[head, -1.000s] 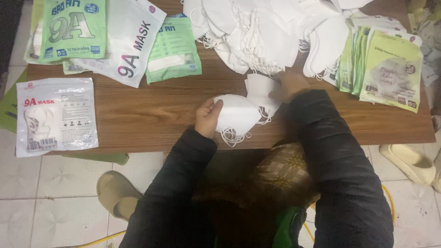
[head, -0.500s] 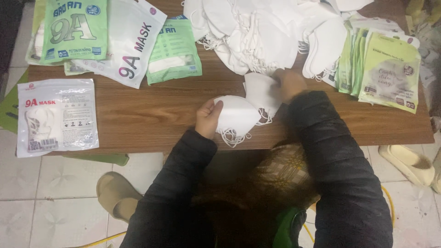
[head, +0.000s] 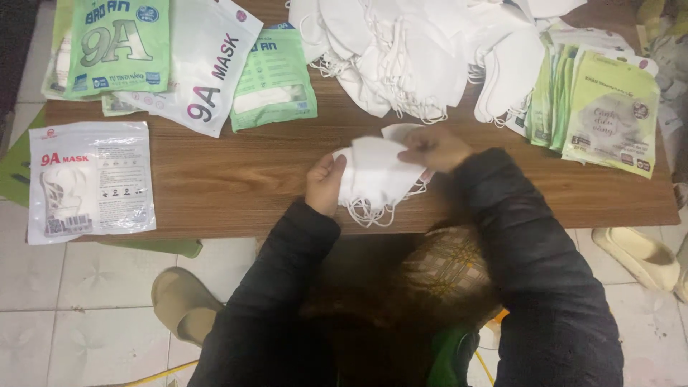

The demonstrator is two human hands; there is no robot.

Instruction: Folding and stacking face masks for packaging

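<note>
The small stack of white masks (head: 376, 175) lies at the near middle of the wooden desk (head: 236, 179), close to its front edge, with its thin ear loops spilling out in a tangle toward me. Seen from my head camera, my left hand (head: 326, 183) is at the stack's left end, my fingers (head: 337, 166) curled round that edge and closed lightly on it. My right hand (head: 433, 148) rests on the stack's upper right corner, the fingers bent down and pinched on the top mask; the hand is a little blurred, so I cannot tell how many layers it has hold of. Both my arms are in dark padded sleeves that come up from the bottom of the view. Beyond my hands, at the far middle of the desk, sits a big loose heap of white masks (head: 416, 57), well apart from the stack I hold. To the right of that heap is a fanned pile of pale green packets (head: 609, 115), overlapping one another. At the far left lie several larger bags, one green pouch (head: 115, 46), one white pouch (head: 208, 72) tilted across it, and a smaller green packet (head: 272, 79) just beside them. At the left front corner lies a clear-fronted bag (head: 89, 179) with a mask inside. On the tiled floor below, a beige slipper (head: 183, 304) shows on the left and another slipper (head: 638, 254) on the right.
</note>
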